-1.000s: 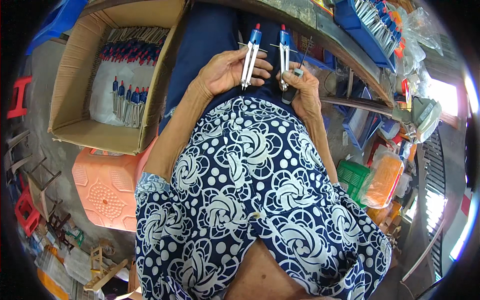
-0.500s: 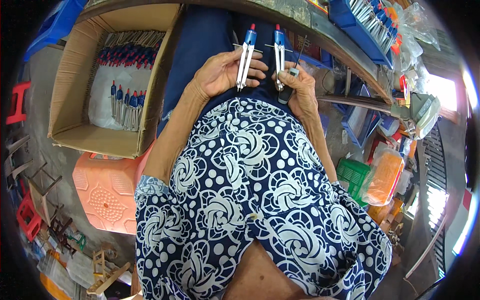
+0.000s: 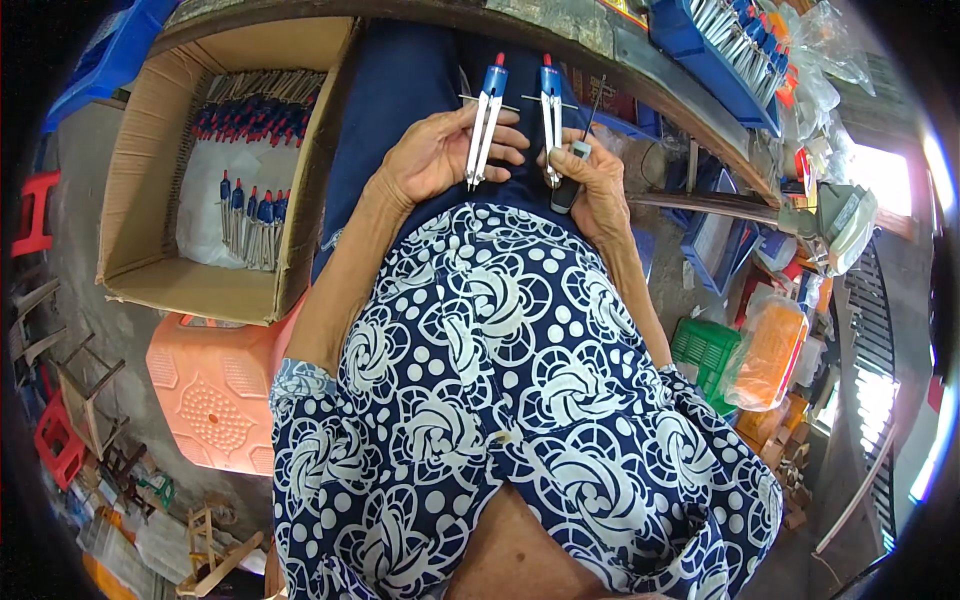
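My left hand (image 3: 425, 150) holds a drawing compass (image 3: 485, 122) with a blue head, a red tip and silver legs. It lies across my fingers, legs pointing down toward my lap, with a thin crossbar near the head. Beside it, my right hand (image 3: 598, 185) grips a second, similar drawing compass (image 3: 551, 105) by the lower legs, between thumb and fingers. Tucked in the same hand is a screwdriver (image 3: 566, 192) with a dark and grey handle, its thin shaft pointing up and away. The two compasses stand side by side, apart.
To my left, a cardboard box (image 3: 190, 285) holds many similar compasses, on an orange plastic stool (image 3: 210, 395). A wooden bench edge (image 3: 590, 50) runs across the front. A blue tray (image 3: 700, 60) of compasses sits at far right. A green basket (image 3: 700, 350) stands lower right.
Both hands and their compasses have shifted very slightly left. The view has tilted a little, and the grips look the same.
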